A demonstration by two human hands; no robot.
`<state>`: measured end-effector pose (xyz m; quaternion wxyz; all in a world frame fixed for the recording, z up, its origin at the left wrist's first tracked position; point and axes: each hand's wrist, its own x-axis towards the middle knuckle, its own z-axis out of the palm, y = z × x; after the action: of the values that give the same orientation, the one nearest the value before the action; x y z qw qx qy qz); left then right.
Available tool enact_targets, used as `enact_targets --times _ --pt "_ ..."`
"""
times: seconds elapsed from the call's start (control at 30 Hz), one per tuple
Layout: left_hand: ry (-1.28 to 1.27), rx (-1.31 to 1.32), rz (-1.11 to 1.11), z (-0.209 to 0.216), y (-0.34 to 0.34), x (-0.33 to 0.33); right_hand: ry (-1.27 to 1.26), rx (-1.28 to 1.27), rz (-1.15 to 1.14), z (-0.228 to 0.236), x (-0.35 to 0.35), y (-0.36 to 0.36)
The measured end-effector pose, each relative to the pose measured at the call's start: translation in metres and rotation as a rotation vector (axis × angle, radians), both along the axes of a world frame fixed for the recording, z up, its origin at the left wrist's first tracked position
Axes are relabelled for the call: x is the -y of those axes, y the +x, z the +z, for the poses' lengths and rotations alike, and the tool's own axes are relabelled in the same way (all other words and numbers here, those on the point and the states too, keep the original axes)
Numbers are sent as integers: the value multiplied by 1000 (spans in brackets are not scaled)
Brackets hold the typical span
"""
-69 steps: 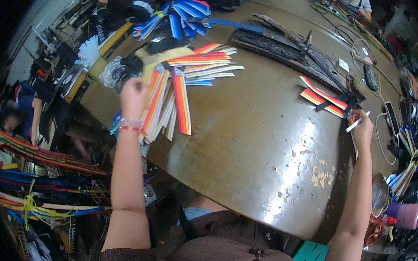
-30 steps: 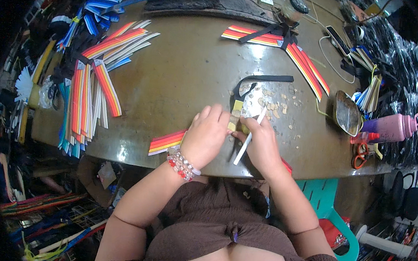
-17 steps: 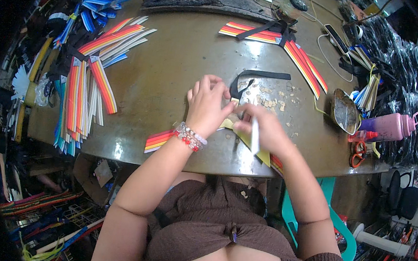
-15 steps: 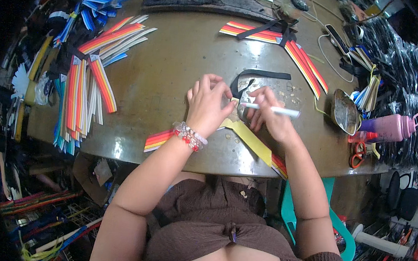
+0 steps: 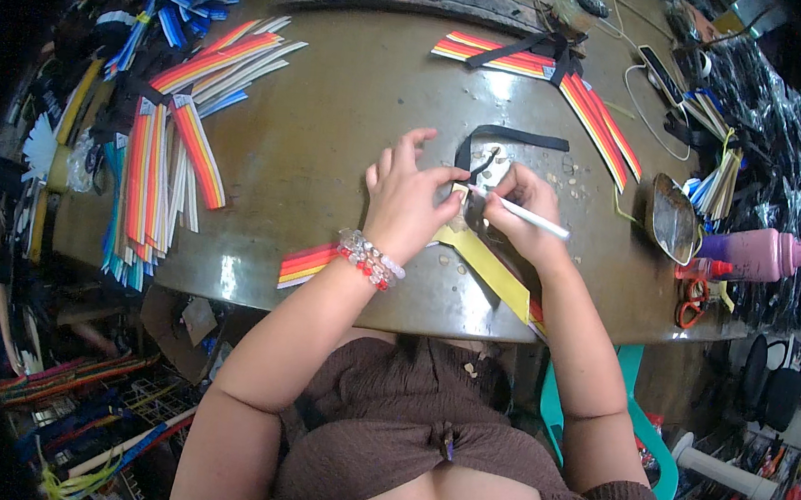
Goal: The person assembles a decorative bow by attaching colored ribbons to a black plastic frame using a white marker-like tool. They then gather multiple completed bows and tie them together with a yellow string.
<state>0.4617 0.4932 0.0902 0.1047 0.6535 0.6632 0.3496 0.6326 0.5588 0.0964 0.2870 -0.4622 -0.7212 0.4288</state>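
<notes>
My right hand (image 5: 529,214) grips a slim white pen (image 5: 538,221), its pinkish tip at a small pale tab (image 5: 461,191). Thumb and index finger of my left hand (image 5: 410,194) hold that tab and the black strap (image 5: 515,136) at their near part, while its other fingers spread out. The strap curves away and to the right over the table. Just below my hands lies a yellow strip (image 5: 489,275), slanting toward the table's near edge. A red, orange and yellow striped strip (image 5: 309,266) shows beside my left wrist; its middle is hidden.
Bundles of striped strips (image 5: 150,176) lie at the left, with another striped bundle (image 5: 589,114) tied in black at the far right. On the right are a metal dish (image 5: 670,219), a pink-purple bottle (image 5: 757,255), orange-handled scissors (image 5: 691,302) and a phone (image 5: 661,75) with a white cable.
My right hand has brought the pen tip to the pale tab, and its fingers have closed in. My left index finger has stretched forward a little. The whole view has shifted slightly.
</notes>
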Motion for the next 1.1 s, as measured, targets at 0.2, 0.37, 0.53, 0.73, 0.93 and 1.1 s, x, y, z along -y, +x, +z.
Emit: enact_targets --times 0.2,0.37,0.53,0.73,0.93,1.1 --pt "-28 63 57 14 1 -1 137 -47 177 3 11 2" --pt "-32 -50 -426 29 -4 28 191 -31 173 7 10 -6" --pt "-43 -475 -404 24 31 52 -78 -58 56 30 29 29" --pt "-74 -750 -208 27 69 53 216 128 -66 21 104 88" --pt "-71 -791 -121 21 77 55 367 136 -140 4 118 81" --pt "-136 -706 -166 22 74 57 -207 147 126 32 102 88"
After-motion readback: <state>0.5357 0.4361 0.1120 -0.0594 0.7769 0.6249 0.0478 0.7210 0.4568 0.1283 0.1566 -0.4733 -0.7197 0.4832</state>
